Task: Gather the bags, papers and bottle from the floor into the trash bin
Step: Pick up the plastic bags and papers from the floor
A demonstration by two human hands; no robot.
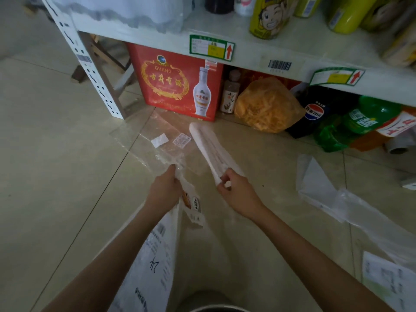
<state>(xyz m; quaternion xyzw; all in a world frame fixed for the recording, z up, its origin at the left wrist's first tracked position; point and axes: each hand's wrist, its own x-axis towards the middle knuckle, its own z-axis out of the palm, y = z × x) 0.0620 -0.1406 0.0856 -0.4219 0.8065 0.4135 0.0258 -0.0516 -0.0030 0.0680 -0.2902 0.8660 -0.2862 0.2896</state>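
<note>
My left hand (166, 188) grips a bunch of plastic: a clear bag (157, 140) with small white labels stretches forward over the floor, and a printed wrapper (193, 208) and a large white printed bag (153, 262) hang below it. My right hand (236, 190) pinches the near end of a folded white paper (209, 149), which points up toward the shelf. On the floor to the right lie a white folded sheet (315, 185), a clear plastic bag (371, 219) and a printed paper (387, 280). A round rim (216, 308), perhaps the trash bin, shows at the bottom edge.
A white metal shelf (247, 57) stands ahead, with green bottles on it. Beneath it sit a red liquor box (171, 84), a small bottle (230, 95), an orange bag of snacks (267, 106) and soda bottles (360, 118). Beige tile floor (56, 176) stretches to the left.
</note>
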